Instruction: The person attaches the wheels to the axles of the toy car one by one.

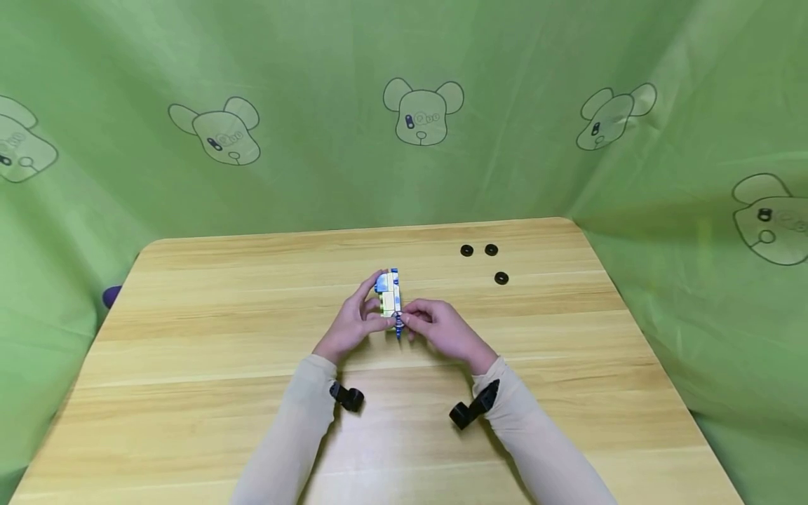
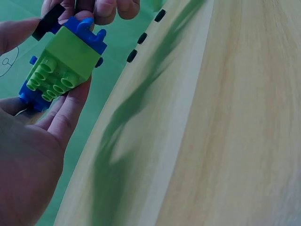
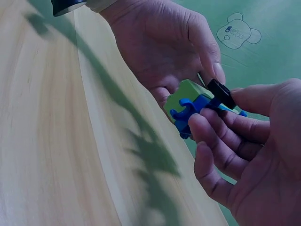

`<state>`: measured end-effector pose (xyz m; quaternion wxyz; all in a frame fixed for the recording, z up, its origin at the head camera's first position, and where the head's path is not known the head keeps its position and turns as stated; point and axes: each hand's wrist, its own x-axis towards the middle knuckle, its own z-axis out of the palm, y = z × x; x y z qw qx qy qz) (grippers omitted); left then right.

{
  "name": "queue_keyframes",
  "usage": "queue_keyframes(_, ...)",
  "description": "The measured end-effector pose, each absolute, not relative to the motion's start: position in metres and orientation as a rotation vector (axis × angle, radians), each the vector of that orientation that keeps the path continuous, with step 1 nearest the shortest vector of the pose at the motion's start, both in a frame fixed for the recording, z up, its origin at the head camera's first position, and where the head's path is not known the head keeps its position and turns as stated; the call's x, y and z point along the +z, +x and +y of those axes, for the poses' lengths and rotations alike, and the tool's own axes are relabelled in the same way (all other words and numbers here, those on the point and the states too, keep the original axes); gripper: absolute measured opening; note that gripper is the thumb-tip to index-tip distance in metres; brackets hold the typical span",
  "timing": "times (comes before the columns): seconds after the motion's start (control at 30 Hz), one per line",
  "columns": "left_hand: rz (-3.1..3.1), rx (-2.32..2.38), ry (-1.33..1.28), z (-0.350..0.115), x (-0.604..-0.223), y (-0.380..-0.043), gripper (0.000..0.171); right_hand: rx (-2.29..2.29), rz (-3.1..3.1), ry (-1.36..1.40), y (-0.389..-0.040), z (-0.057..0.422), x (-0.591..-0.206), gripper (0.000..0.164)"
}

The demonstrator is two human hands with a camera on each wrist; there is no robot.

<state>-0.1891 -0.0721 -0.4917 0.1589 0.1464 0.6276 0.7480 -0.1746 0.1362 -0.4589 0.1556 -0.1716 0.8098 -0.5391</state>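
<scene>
My left hand [image 1: 355, 324] grips a small toy vehicle of building blocks [image 2: 68, 59], held above the table between fingers and thumb. Its green block has rows of round studs, and a blue base with curved hooks [image 3: 184, 107] sits at one end. A black toy wheel [image 3: 221, 93] is at the side of that blue base. The thumb and fingers of my right hand [image 1: 445, 328] pinch this wheel against the base. My left thumb [image 2: 16, 35] also touches the wheel's edge. In the head view, fingers cover part of the blocks.
Three loose black wheels [image 1: 466, 250] lie on the wooden table [image 1: 252, 315], toward the back right. A green curtain [image 1: 328, 189] with printed bear heads surrounds the table's back and sides. Something purple [image 1: 111, 296] shows beyond the left edge.
</scene>
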Motion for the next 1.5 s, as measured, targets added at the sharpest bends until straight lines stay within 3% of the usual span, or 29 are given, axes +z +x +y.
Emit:
queue_keyframes(1.33,1.867,2.057,0.482,-0.0698,-0.4824,-0.1892,0.097,-1.720,2.161,-0.410,-0.1739,0.1351,-0.4642,0.020)
queue_keyframes(1.5,1.863,2.084,0.442,-0.0690,-0.4843,-0.1883,0.090,-1.705,2.173,-0.422,-0.1753,0.1370,-0.4645,0.021)
